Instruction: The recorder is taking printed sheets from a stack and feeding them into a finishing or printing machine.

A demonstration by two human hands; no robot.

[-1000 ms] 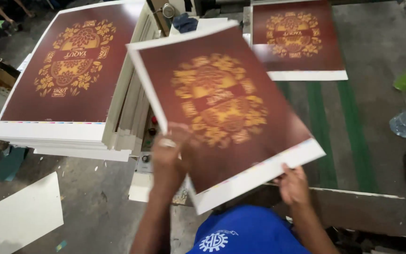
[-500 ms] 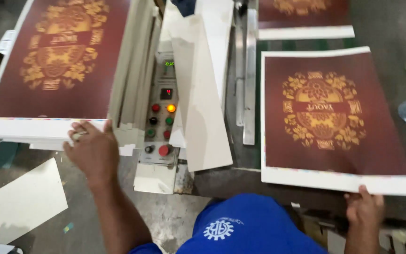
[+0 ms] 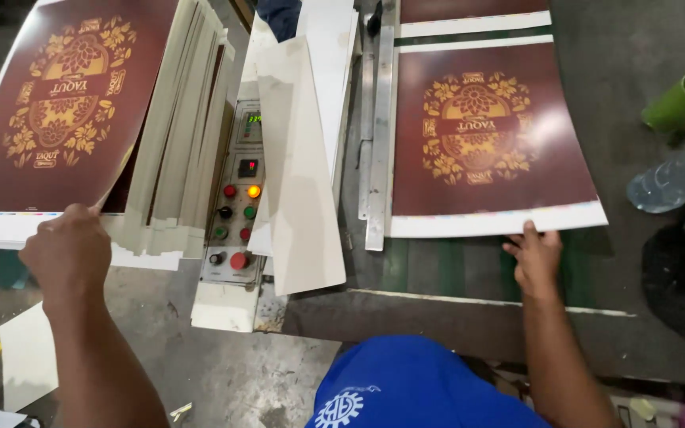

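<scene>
A control box (image 3: 238, 198) and metal rail (image 3: 377, 143) stand between the printed sheets.

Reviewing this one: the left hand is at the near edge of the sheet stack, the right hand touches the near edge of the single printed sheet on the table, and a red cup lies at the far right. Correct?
Not quite. In the head view the cup is green, not red. The rest holds: the left hand is at the stack, and the right hand touches the near edge of the single printed sheet.

Maroon gold-printed sheet (image 3: 489, 139) flat on table, matching sheet stack (image 3: 65, 119) at left
</scene>
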